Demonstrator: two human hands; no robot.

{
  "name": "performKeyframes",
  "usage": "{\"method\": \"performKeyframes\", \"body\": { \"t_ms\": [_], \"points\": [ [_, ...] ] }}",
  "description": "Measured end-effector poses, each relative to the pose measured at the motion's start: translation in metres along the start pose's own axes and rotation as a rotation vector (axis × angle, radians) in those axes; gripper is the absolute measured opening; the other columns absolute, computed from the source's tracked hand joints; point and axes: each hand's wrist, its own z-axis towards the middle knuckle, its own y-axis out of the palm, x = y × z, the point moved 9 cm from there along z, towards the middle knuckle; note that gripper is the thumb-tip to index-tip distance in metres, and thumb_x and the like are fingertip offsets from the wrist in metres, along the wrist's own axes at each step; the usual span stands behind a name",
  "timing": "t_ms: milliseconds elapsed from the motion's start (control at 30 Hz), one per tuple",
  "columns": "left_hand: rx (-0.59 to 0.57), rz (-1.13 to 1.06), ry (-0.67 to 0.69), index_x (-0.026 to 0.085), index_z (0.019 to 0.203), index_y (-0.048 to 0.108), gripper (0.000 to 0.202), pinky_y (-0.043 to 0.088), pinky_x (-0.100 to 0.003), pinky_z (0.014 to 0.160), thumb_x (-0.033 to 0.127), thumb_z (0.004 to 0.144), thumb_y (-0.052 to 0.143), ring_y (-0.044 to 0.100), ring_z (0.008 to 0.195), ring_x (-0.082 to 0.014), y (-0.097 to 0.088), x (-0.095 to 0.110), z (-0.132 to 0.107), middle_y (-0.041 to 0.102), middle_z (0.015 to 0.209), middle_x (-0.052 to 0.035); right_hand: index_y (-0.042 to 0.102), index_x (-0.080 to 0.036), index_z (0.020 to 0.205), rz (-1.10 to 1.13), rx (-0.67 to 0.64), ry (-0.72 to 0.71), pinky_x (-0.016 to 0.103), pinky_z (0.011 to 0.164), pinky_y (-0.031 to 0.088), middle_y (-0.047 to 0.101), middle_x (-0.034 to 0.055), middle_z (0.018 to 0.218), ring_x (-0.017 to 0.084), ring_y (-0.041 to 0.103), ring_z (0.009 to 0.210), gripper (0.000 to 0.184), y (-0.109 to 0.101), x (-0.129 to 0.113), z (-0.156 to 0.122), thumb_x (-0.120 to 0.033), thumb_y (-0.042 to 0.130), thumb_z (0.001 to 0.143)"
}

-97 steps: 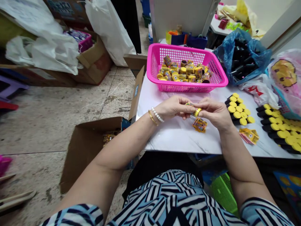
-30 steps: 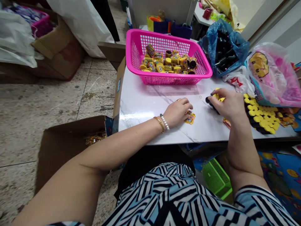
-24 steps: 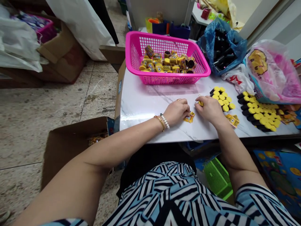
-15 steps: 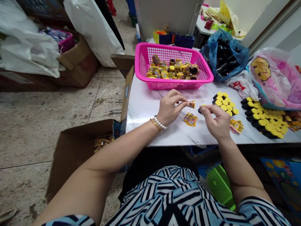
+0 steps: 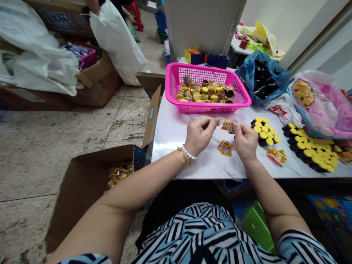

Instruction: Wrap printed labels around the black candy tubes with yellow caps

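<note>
Now the left hand (image 5: 199,134) is seen with its fingertips pressed together on nothing visible, the small yellow printed packet (image 5: 227,126) having been released and pinched at its edge by the right hand (image 5: 245,139), near the yellow-capped black tubes (image 5: 264,132).

The premises are a cramped hand-packing workroom: a marble-topped table (image 5: 170,137) carries a pink plastic basket (image 5: 209,109) of small yellow-labelled packets (image 5: 205,91), ranked rows of black tubes with yellow caps (image 5: 310,152), and a blue plastic bag (image 5: 262,77) of further black tubes. Stock sits directly on the tiled floor (image 5: 55,146), including an open cardboard carton (image 5: 79,187) of loose yellow sachets (image 5: 118,175) and large white plastic sacks (image 5: 115,42). Another person's hand (image 5: 93,4) appears at the far end, at the top of a sack, indicating a shared work area.
</note>
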Motion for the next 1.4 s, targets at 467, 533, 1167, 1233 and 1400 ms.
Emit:
{"method": "performKeyframes", "body": {
  "t_ms": [467,533,1167,1233,1400],
  "points": [
    [-0.092,-0.281,-0.277,0.015,0.083,0.082,0.033,0.054,-0.027,0.075,0.043,0.07,0.09,0.071,0.08,-0.0165,0.01,-0.025,0.008,0.08,0.088,-0.0084,0.073,-0.027,0.087,-0.231,-0.043,-0.351,0.039,0.08,0.054,0.073,0.0023,0.083,0.021,0.067,0.079,0.018,0.021,-0.029,-0.02,-0.039,0.066,0.099],
    [-0.088,-0.286,-0.299,0.014,0.079,0.08,0.035,0.052,-0.026,0.067,0.045,0.067,0.092,0.068,0.072,-0.015,0.007,-0.022,0.008,0.079,0.082,-0.0077,0.072,-0.026,0.085,-0.266,-0.036,-0.374,0.038,0.078,0.053,0.072,0.0014,0.08,0.02,0.066,0.077,0.018,0.024,-0.03,-0.021,-0.037,0.067,0.098],
    [-0.375,-0.502,-0.708,0.011,0.089,0.075,0.031,0.018,-0.016,0.038,0.034,0.073,0.09,0.049,0.044,-0.0026,0.033,-0.055,-0.002,0.075,0.078,-0.0054,0.077,-0.022,0.118,-0.73,-0.138,-0.366,0.051,0.102,0.054,0.072,0.0143,0.122,0.031,0.068,0.11,0.03,-0.032,0.006,-0.004,-0.033,0.071,0.091],
    [-0.403,-0.565,-0.757,0.01,0.092,0.075,0.028,0.02,-0.014,0.037,0.027,0.075,0.088,0.053,0.047,-0.003,0.036,-0.057,-0.004,0.076,0.082,-0.0073,0.076,-0.023,0.117,-0.65,-0.186,-0.269,0.047,0.096,0.057,0.075,0.0111,0.114,0.026,0.071,0.095,0.027,-0.037,0.021,-0.003,-0.027,0.067,0.092],
    [-0.428,-0.735,-0.869,0.008,0.086,0.072,0.011,0.022,-0.011,0.036,0.018,0.084,0.077,0.053,0.05,-0.0024,0.041,-0.055,-0.007,0.08,0.096,-0.0148,0.071,-0.024,0.115,0.093,-0.195,0.099,0.039,0.081,0.063,0.077,0.0036,0.098,0.02,0.073,0.081,0.035,-0.035,0.034,0.003,-0.037,0.079,0.083]
  ]
}}
